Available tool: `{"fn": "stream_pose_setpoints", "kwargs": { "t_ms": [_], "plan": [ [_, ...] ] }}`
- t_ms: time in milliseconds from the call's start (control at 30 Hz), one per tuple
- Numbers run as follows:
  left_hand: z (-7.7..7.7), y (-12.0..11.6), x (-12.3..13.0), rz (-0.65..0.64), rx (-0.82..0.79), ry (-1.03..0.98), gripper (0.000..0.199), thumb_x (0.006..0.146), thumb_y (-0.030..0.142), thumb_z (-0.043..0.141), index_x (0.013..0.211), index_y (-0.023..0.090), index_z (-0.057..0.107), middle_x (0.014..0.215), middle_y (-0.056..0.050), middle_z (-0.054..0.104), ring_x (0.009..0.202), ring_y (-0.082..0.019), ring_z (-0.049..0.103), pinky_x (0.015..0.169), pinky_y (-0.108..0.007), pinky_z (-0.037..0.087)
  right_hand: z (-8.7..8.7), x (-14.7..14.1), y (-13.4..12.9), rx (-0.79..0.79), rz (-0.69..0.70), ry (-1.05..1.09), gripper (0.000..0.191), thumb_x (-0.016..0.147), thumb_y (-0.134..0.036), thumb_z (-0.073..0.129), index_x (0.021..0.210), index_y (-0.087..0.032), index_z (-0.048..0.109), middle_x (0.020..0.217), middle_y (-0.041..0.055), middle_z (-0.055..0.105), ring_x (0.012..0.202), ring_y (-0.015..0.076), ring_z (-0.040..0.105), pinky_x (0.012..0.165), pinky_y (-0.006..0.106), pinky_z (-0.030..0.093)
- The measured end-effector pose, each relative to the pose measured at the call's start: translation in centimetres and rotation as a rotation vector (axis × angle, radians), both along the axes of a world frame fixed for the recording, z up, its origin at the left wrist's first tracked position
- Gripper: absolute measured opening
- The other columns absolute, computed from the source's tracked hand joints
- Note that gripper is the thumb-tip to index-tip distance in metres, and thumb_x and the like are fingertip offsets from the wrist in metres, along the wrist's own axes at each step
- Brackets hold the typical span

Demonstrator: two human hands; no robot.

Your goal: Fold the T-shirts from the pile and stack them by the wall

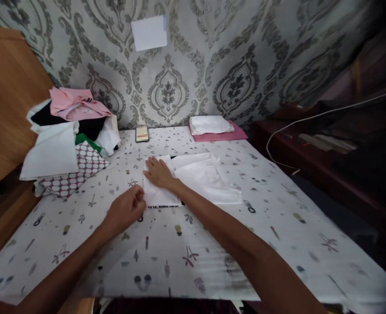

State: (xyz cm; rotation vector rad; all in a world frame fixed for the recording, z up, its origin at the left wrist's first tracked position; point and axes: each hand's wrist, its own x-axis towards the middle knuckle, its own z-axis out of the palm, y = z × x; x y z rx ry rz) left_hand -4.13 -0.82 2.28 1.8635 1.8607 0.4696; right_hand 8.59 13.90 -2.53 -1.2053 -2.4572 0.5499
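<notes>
A white garment (pixel 202 179), partly folded, lies flat on the patterned sheet, with a strip of black print along its near edge. My right hand (pixel 160 172) rests on its folded left part, palm down with the fingers spread out. Beside the garment's left edge is my left hand (pixel 125 209), its fingers curled in. The fingertips come up to the cloth's edge, but whether they pinch it is hidden.
On the left stands a heap of clothes, a pink shirt (pixel 78 104) on top. Behind are a small framed card (pixel 142 134) and folded white cloth (pixel 211 124) on pink cloth (pixel 219 136). A white cable (pixel 311 115) hangs at the right, over dark red furniture (pixel 278 148).
</notes>
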Motion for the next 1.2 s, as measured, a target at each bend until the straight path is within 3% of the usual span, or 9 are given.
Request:
{"fn": "stream_pose_setpoints", "kwargs": {
  "t_ms": [167,333,467,567,667,833,1000,1100,1200],
  "plan": [
    [0.8,4.1,-1.0,0.287,-0.192,-0.514,0.050,0.065,0.057,0.069,0.096,0.018,0.060,0.087,-0.005,0.065,0.072,-0.018,0.063,0.054,-0.028,0.053,1.2,1.9,-0.1,-0.075,-0.198,0.460,0.049,0.100,-0.032,0.032,0.141,-0.012,0.051,0.153,0.0142,0.046,0.145,0.0213,0.037,0.119,0.037,0.029],
    [0.3,6.8,0.4,0.332,-0.231,-0.497,0.038,0.062,0.048,0.073,0.079,0.017,0.057,0.059,0.004,0.055,0.045,-0.009,0.046,0.039,-0.019,0.030,0.4,3.8,-0.9,-0.265,-0.483,0.879,0.042,0.098,-0.035,0.035,0.126,-0.017,0.061,0.133,0.0104,0.063,0.124,0.0201,0.056,0.110,0.033,0.040],
    [0.1,7.6,0.7,0.272,-0.367,-0.476,0.041,0.057,0.049,0.076,0.057,0.021,0.045,0.041,0.010,0.035,0.035,-0.004,0.023,0.038,-0.021,0.012,-0.3,3.6,-0.6,-0.418,-0.523,1.157,0.035,0.093,-0.043,0.043,0.112,-0.023,0.065,0.119,0.0050,0.069,0.117,0.0206,0.058,0.108,0.038,0.043],
    [1.2,7.8,1.1,0.286,-0.345,-0.532,0.038,0.055,0.043,0.076,0.056,0.021,0.044,0.043,0.009,0.037,0.039,-0.006,0.028,0.041,-0.021,0.015,0.0,3.9,0.1,-0.542,-0.528,1.378,0.039,0.093,-0.044,0.042,0.115,-0.020,0.064,0.122,0.0079,0.068,0.119,0.0204,0.059,0.105,0.038,0.046],
    [3.4,8.3,3.0,0.304,-0.211,-0.604,0.026,0.057,0.036,0.073,0.068,0.019,0.057,0.057,0.003,0.056,0.052,-0.011,0.048,0.048,-0.022,0.032,0.9,5.8,0.4,-0.630,-0.503,1.511,0.044,0.097,-0.043,0.034,0.120,-0.018,0.062,0.127,0.0129,0.065,0.122,0.0203,0.060,0.103,0.035,0.049],
    [5.2,10.7,10.8,0.090,-0.073,-0.655,0.028,0.059,0.041,0.070,0.071,0.018,0.061,0.066,0.000,0.063,0.068,-0.017,0.058,0.062,-0.027,0.043,2.3,11.1,-0.5,-0.802,-0.494,1.661,0.058,0.101,-0.052,0.022,0.127,-0.014,0.057,0.131,0.0173,0.062,0.124,0.0230,0.060,0.100,0.039,0.052],
    [1.8,11.3,17.8,-0.273,0.092,-0.381,0.034,0.080,0.050,0.052,0.075,0.018,0.061,0.076,-0.005,0.065,0.076,-0.021,0.060,0.072,-0.034,0.049,1.8,15.9,-1.2,-0.807,-0.359,1.573,0.075,0.095,-0.070,0.016,0.118,-0.015,0.062,0.100,0.0138,0.073,0.098,0.0326,0.069,0.089,0.052,0.055],
    [-0.4,10.5,18.7,-0.447,0.358,-0.130,0.031,0.091,0.040,0.043,0.097,0.017,0.064,0.103,-0.011,0.068,0.103,-0.026,0.061,0.096,-0.042,0.047,1.3,17.6,-1.4,-0.783,-0.312,1.551,0.078,0.094,-0.071,0.013,0.115,-0.016,0.064,0.096,0.0126,0.074,0.093,0.0326,0.069,0.091,0.052,0.054],
    [-1.6,10.0,18.5,-0.488,0.448,0.003,0.039,0.098,0.036,0.036,0.123,0.016,0.058,0.134,-0.017,0.060,0.130,-0.027,0.051,0.112,-0.047,0.037,1.2,18.4,-1.3,-0.797,-0.310,1.517,0.083,0.094,-0.069,0.004,0.118,-0.015,0.063,0.101,0.0145,0.073,0.095,0.0323,0.068,0.093,0.053,0.052]
  ]
}}
